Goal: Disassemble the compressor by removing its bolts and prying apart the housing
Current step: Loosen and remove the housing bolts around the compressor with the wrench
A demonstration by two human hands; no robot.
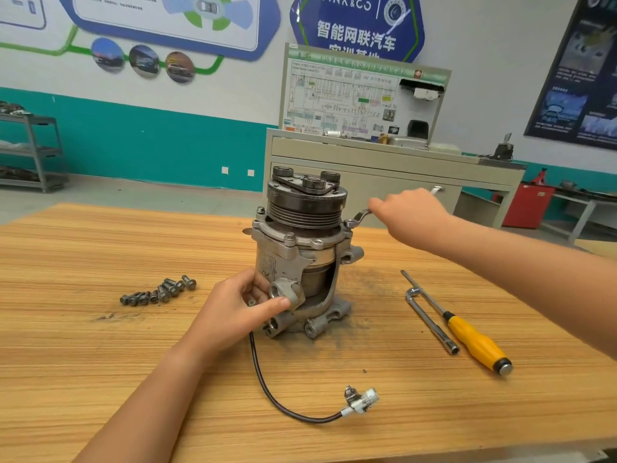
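Observation:
A grey metal compressor (293, 262) stands upright on the wooden table (100, 345), its black pulley (305, 202) on top. My left hand (240, 305) grips a mounting lug low on its left side. My right hand (410, 212) holds the handle of a wrench (362, 215) whose head sits on a bolt (349, 223) at the right of the upper flange. Other bolts still stand in the flange. Several removed bolts (158, 292) lie in a row to the left.
A yellow-handled screwdriver (467, 335) and an L-shaped socket wrench (430, 322) lie to the right of the compressor. The compressor's black cable with a white connector (360, 401) trails toward the front edge. A beige cabinet (384, 168) stands behind the table.

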